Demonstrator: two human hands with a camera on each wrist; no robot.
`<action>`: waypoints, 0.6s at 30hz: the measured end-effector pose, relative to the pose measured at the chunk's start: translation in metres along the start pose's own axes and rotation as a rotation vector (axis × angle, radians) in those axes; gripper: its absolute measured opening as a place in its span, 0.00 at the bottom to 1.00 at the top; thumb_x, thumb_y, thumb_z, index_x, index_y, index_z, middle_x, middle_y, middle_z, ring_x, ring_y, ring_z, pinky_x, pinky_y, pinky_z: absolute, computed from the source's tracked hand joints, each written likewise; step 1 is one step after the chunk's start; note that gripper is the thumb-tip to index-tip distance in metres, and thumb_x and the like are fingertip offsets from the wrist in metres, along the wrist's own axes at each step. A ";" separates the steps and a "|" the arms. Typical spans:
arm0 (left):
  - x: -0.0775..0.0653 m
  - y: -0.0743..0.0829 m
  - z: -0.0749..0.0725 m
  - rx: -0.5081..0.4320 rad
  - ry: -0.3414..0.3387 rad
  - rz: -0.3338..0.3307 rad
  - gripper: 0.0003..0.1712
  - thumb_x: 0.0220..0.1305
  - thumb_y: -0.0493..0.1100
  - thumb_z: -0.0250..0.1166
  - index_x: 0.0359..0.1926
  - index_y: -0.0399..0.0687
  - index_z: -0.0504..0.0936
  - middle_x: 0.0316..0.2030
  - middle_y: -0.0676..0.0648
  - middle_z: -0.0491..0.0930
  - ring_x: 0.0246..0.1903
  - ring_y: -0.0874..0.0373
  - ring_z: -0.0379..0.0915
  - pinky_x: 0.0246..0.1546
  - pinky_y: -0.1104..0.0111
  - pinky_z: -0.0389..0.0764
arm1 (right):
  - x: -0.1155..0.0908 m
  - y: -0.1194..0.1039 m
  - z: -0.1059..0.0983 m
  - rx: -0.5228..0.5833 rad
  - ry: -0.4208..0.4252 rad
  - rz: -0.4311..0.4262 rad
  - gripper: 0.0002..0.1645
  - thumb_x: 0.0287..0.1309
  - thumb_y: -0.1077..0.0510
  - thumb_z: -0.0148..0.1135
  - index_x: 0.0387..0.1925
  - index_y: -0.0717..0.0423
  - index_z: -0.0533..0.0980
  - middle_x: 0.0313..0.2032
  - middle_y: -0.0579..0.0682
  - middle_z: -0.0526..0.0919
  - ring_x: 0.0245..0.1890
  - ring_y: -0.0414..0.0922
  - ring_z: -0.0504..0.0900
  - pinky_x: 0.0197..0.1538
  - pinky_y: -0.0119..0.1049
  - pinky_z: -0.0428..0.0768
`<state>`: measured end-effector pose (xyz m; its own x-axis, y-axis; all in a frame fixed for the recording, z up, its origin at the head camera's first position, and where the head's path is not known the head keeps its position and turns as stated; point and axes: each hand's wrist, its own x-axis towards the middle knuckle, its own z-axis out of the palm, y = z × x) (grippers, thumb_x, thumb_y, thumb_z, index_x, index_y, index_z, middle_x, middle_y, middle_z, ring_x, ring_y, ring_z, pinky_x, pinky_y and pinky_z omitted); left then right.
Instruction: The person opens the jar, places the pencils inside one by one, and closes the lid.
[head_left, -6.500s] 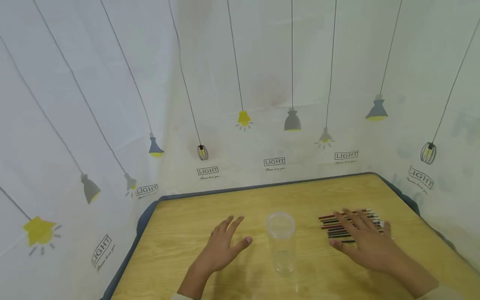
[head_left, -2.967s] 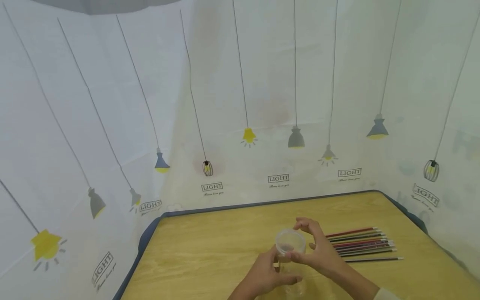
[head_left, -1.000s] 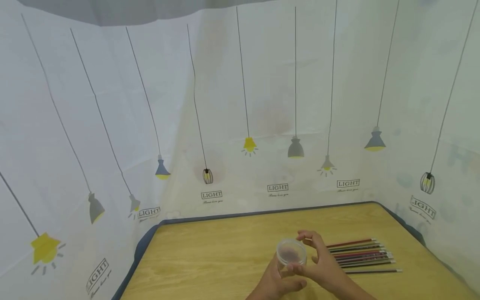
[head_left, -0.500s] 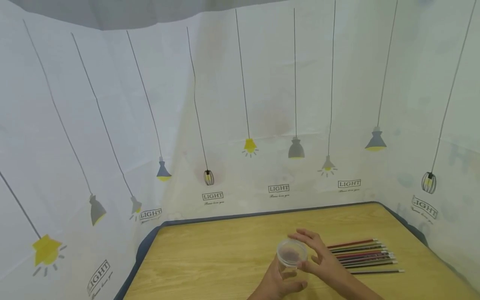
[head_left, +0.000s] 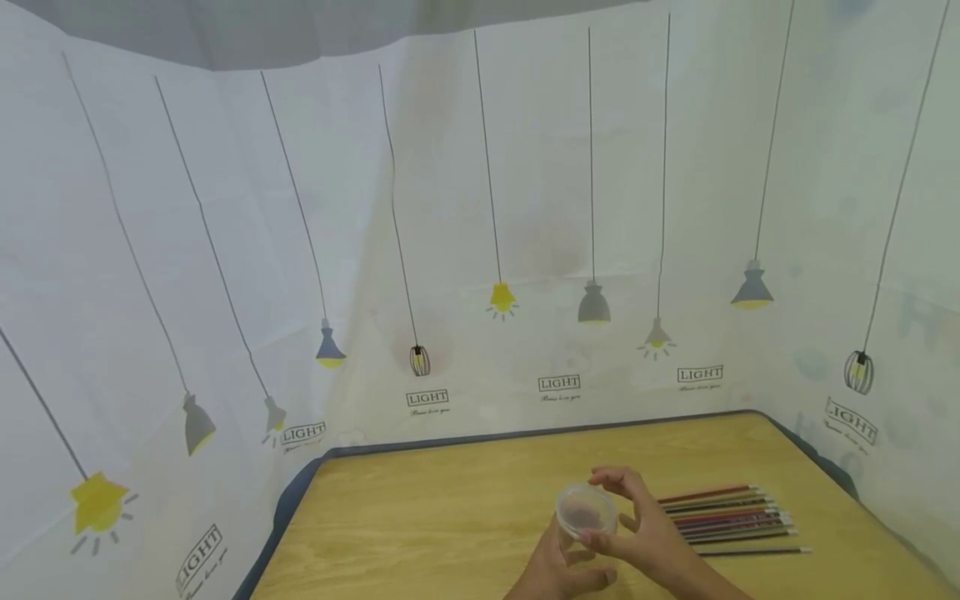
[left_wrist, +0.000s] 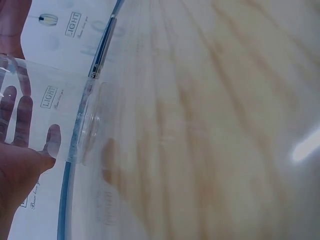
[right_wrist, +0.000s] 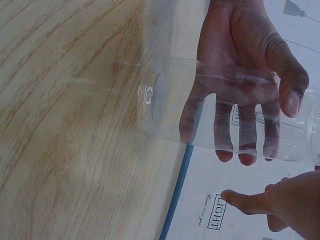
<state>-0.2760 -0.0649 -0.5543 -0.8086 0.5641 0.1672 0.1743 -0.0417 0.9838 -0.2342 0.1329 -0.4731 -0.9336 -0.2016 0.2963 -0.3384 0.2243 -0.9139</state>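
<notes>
In the head view a clear, tall plastic jar with a translucent round lid point(head_left: 585, 510) stands close in front of me. My left hand point(head_left: 553, 571) grips the jar's body, its fingers curled round the far side and its thumb across the near side. My right hand point(head_left: 651, 529) holds the lid's edge, thumb at the near rim and index finger at the far rim. The left hand's fingers show through the clear jar body point(right_wrist: 167, 117) in the right wrist view. Nothing shows inside the jar.
Several pencils point(head_left: 735, 521), red, black and striped with pale ends, lie side by side right of the jar. One lies a little apart, nearer me. The wooden table point(head_left: 405, 517) meets a white curtain point(head_left: 465, 208) printed with lamps at its back and sides.
Both hands, first spread apart, have come to the jar, which now sits nearer me. The right fingers have shifted round the lid's rim and back during the last second. The pencils lie uncovered.
</notes>
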 end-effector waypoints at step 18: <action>-0.003 0.004 0.001 -0.017 -0.014 -0.005 0.53 0.68 0.41 0.77 0.84 0.73 0.57 0.83 0.54 0.65 0.81 0.43 0.62 0.76 0.40 0.75 | -0.001 0.003 0.001 0.072 -0.033 0.015 0.49 0.65 0.52 0.79 0.78 0.52 0.60 0.82 0.65 0.59 0.80 0.75 0.59 0.67 0.83 0.74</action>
<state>-0.2724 -0.0654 -0.5512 -0.8017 0.5755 0.1614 0.1605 -0.0529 0.9856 -0.2338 0.1331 -0.4760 -0.9338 -0.2301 0.2741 -0.3139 0.1589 -0.9360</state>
